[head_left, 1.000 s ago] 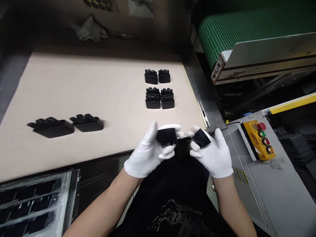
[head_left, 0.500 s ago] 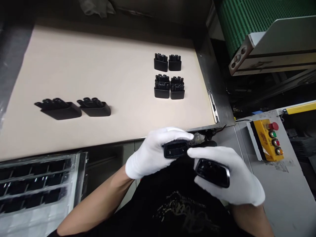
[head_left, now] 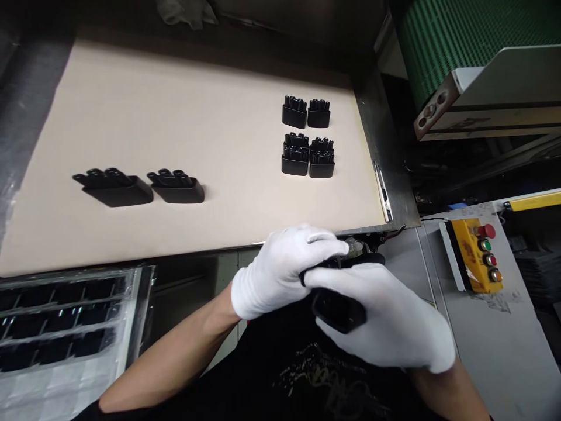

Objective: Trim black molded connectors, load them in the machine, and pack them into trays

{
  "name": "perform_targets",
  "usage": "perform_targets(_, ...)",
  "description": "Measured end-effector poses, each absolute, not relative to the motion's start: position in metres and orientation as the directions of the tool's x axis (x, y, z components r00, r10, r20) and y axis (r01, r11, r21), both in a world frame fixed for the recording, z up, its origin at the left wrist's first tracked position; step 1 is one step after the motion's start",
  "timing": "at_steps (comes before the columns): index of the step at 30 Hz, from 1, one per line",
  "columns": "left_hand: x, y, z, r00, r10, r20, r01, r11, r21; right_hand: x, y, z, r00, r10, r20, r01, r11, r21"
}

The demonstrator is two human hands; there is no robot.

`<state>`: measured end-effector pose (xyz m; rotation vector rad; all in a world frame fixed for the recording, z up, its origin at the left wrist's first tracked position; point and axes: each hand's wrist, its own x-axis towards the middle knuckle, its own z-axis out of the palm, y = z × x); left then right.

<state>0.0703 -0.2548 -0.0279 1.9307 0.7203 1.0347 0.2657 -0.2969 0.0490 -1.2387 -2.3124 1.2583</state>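
My left hand [head_left: 289, 263], in a white glove, is closed around a black part, which is mostly covered by the fingers of both hands. In its white glove, my right hand [head_left: 381, 310] grips a glossy black case [head_left: 339, 311], and its thumb reaches over to the part in my left hand. The two hands meet just off the table's front edge. On the beige table [head_left: 228, 128] two black holders with pegs [head_left: 178, 190] stand at the left. Several smaller-looking black holders [head_left: 295, 161] are grouped at the right.
A tray of black pieces [head_left: 56, 321] lies at the lower left. At the right are a yellow button box [head_left: 475, 255] and a green conveyor belt [head_left: 451, 44] with a metal side plate. A pale cloth [head_left: 188, 11] rests at the far edge.
My right hand has moved left with the case, up against my left hand. Its thumb now covers much of the left hand's part. The view has shifted slightly.
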Motion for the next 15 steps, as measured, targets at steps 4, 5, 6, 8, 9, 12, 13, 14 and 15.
perform_targets(4, 0.064, -0.258, -0.026, 0.457, 0.846, 0.274, -0.037, -0.290, 0.956, 0.287, -0.295, 0.046, -0.723, 0.669, -0.170, 0.273, 0.051, -0.961)
perform_targets(5, 0.062, -0.258, -0.024, 0.447, 0.864, 0.233, -0.037, -0.242, 0.970, 0.292, -0.296, 0.044, -0.674, 0.705, -0.222, 0.314, 0.002, -0.949)
perform_targets(6, 0.058, -0.258, -0.021, 0.445, 0.879, 0.172, -0.016, -0.184, 0.983, 0.296, -0.295, 0.041, -0.591, 0.752, -0.292, 0.391, -0.049, -0.919)
perform_targets(8, 0.048, -0.255, -0.010, 0.447, 0.894, 0.039, 0.057, -0.073, 0.996, 0.302, -0.291, 0.037, -0.396, 0.830, -0.393, 0.545, -0.132, -0.828)
perform_targets(9, 0.041, -0.250, -0.001, 0.441, 0.898, 0.004, 0.098, -0.052, 0.994, 0.304, -0.285, 0.036, -0.320, 0.861, -0.395, 0.594, -0.143, -0.792)
perform_targets(12, 0.013, -0.220, 0.040, 0.401, 0.913, 0.076, 0.253, -0.190, 0.948, 0.301, -0.255, 0.040, -0.231, 0.940, -0.252, 0.677, -0.031, -0.735)
perform_targets(13, 0.004, -0.203, 0.056, 0.385, 0.914, 0.126, 0.337, -0.266, 0.903, 0.298, -0.240, 0.045, -0.225, 0.959, -0.174, 0.687, 0.030, -0.726)
perform_targets(14, -0.003, -0.182, 0.072, 0.373, 0.914, 0.161, 0.448, -0.329, 0.832, 0.293, -0.224, 0.050, -0.221, 0.971, -0.090, 0.695, 0.092, -0.713)
perform_targets(15, -0.008, -0.157, 0.086, 0.363, 0.916, 0.171, 0.569, -0.364, 0.738, 0.287, -0.205, 0.055, -0.215, 0.977, -0.007, 0.705, 0.150, -0.693)
